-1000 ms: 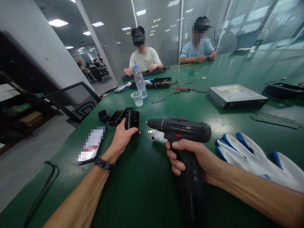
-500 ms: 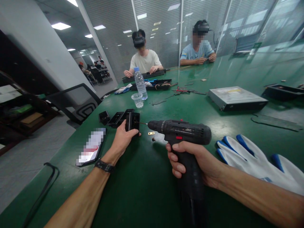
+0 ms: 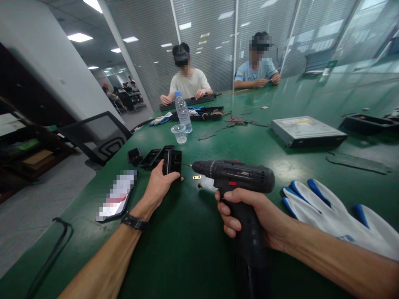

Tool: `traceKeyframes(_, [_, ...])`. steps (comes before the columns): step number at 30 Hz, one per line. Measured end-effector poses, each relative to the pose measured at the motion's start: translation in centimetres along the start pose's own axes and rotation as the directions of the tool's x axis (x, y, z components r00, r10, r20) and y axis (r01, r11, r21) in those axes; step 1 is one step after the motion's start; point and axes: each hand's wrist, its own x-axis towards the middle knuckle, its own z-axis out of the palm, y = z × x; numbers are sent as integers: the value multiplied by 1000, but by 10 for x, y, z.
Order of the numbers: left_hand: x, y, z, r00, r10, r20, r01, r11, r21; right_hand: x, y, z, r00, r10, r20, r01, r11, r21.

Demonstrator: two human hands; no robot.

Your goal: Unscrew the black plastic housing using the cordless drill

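Observation:
My right hand [image 3: 246, 211] is wrapped round the grip of a black cordless drill [image 3: 233, 172], its long thin bit pointing left. The bit reaches into the open side of a black box-shaped plastic part [image 3: 177, 160]; whether it touches a screw there I cannot tell. My left hand [image 3: 160, 182] grips that part and holds it upright on the table. Just right of it lie a small brass-coloured plate [image 3: 196, 177] with two holes and a tiny dark piece [image 3: 200, 185]. More black plastic housings [image 3: 151, 158] sit behind my left hand.
A phone [image 3: 116, 197] lies left on the green table [image 3: 181, 257]. White-blue gloves [image 3: 336, 211] and a metal disc drive [image 3: 307, 131] are at right. A plastic cup [image 3: 178, 135] and water bottle [image 3: 183, 112] stand ahead. Two people sit across the table.
The view has shifted slightly. Both hands keep their grips, and the drill bit stays in the black plastic part.

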Motion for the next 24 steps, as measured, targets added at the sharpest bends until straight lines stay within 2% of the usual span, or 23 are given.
traceKeyframes(24, [0,-1,0,1000,8,5,-8,1000,-1,0,1,-2,1000,-4,14,4,1000,-8])
